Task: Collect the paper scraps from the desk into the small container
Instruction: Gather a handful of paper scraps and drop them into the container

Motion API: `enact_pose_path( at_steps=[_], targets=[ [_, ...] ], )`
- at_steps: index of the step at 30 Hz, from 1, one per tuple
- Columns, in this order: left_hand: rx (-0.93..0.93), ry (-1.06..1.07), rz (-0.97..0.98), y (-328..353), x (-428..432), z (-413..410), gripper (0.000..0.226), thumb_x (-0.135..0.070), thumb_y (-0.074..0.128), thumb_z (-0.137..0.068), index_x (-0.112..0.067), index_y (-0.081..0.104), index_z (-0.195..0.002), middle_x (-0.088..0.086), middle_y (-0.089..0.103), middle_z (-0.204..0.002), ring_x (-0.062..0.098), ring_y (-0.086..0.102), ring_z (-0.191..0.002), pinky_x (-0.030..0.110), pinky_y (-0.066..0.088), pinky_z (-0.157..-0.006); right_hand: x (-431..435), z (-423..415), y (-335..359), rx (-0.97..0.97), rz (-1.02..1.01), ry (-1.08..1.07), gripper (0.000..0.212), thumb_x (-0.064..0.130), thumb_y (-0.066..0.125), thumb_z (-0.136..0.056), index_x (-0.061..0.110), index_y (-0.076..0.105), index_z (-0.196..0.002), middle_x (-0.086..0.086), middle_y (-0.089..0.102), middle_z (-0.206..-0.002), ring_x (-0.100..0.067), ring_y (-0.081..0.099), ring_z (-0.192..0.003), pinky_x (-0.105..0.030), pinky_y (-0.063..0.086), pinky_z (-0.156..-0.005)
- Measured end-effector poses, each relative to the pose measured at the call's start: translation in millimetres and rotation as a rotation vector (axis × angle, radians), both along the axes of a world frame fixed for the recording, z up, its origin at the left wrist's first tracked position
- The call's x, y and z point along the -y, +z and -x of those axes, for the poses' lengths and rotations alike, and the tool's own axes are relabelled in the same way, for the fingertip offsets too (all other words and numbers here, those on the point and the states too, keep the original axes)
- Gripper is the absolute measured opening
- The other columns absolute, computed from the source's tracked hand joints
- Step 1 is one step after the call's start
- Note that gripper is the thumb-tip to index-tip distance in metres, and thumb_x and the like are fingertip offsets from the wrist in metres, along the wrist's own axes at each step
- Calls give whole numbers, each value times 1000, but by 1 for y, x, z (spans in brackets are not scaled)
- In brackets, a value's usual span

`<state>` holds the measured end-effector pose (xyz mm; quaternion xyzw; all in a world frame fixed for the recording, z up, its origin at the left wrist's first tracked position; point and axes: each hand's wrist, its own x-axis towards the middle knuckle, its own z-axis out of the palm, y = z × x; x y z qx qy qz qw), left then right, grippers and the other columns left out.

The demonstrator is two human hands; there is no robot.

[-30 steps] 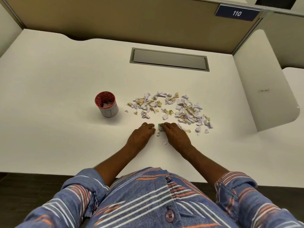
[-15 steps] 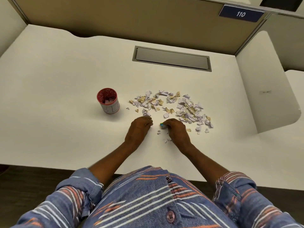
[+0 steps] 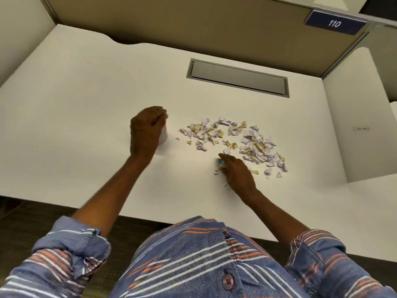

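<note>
Under both hands lay the white desk (image 3: pixel 86 100), running back to the tan partition (image 3: pixel 193 24); a grey hatch (image 3: pixel 237 77) was set into the top well beyond the fingertips. A blue "110" plate (image 3: pixel 335 23) sat on the partition's top rail, far right. Striped shirt (image 3: pixel 193 261) and rolled sleeves filled the near edge.

Scraps (image 3: pixel 240 140), white and tan, spread in a loose patch just past and to the right of the right fingertips, none stacked high. A few stray bits lay on the desk touching or just left of those fingers.

Left hand (image 3: pixel 146 130) was raised over the cup (image 3: pixel 163 134), fingers curled down and bunched narrow above its mouth. Whether they pinched any paper: could not tell, hand blocked the view. Cup stood upright beneath the left fingers, well apart from the scrap patch, only a strip of its white side and red rim showing.

Right hand (image 3: pixel 236 173) lay low on the desk at the near edge of the patch, fingers drawn close together, pointing away from the body. A small blue-and-white piece (image 3: pixel 220 161) sat right at the fingertips, touching them; whether pinched or just pressed, could not tell.
</note>
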<state>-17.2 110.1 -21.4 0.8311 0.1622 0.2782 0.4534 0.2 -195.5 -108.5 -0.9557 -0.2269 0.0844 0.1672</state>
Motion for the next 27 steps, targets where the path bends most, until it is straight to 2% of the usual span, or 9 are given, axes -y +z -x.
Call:
enact_pose_path(
  at_steps=[4,7,14,20,21,23,24,25,27],
  targets=[
    [-107,-2,-109,-4,-26,2,19,-12,69,-89,-7,76,-106,8,73,-115,20,67,-109,32,50,-101,-3,4,-6,16,166,85,61,3,60,-92,21,44,-148,-7,44,-154,-31,49,-130,-44,54,-92],
    [-173,-42,-138,-9,-33,0,19,-9,67,-90,-6,75,-107,8,72,-114,22,66,-109,30,50,-100,-3,6,-7,18,165,105,59,0,62,-88,18,50,-143,-8,48,-149,-31,50,-127,-42,53,-91],
    [-248,-100,-184,-14,-35,-4,24,-10,65,-91,-8,73,-113,8,70,-120,24,64,-114,34,50,-102,2,8,-6,92,58,91,38,12,51,-102,15,55,-140,-8,53,-145,-29,51,-128,-36,47,-101],
    [-258,-149,-56,-9,-37,-4,28,-12,69,-88,-12,73,-116,5,69,-123,19,63,-116,35,50,-104,-9,9,4,78,-307,-124,22,-9,60,-90,-1,74,-106,-15,72,-105,-27,70,-94,-39,57,-89],
    [-268,-156,-69,-8,-38,-3,28,-12,69,-88,-13,73,-116,4,70,-121,19,63,-114,35,51,-103,-12,9,5,47,-362,-194,23,-12,60,-89,-1,74,-104,-15,73,-103,-24,71,-91,-36,58,-89],
    [-277,-159,-116,-6,-39,-4,27,-12,67,-89,-14,74,-115,5,72,-118,19,65,-112,33,52,-100,-21,7,12,-55,-477,-358,26,-14,60,-86,-1,75,-104,-15,76,-100,-19,72,-90,-16,55,-87],
    [-274,-160,-117,-5,-39,-4,26,-11,65,-89,-14,74,-114,5,73,-117,19,65,-111,33,52,-99,-27,4,15,-102,-529,-438,25,-11,62,-86,0,76,-104,-15,77,-100,-20,72,-91,-5,51,-83],
    [-272,-162,-110,-5,-40,-4,26,-10,64,-89,-13,74,-113,6,73,-116,20,66,-110,34,53,-99,-33,0,19,-159,-584,-519,23,-6,66,-87,2,76,-105,-14,78,-100,-21,72,-92,-2,49,-81],
    [-281,-162,-112,-5,-42,-5,27,-7,61,-90,-13,74,-113,5,73,-116,19,66,-111,34,52,-101,-47,-10,28,-355,-754,-673,23,4,74,-86,5,76,-109,-13,77,-100,-22,71,-88,-20,56,-88]
  ],
)
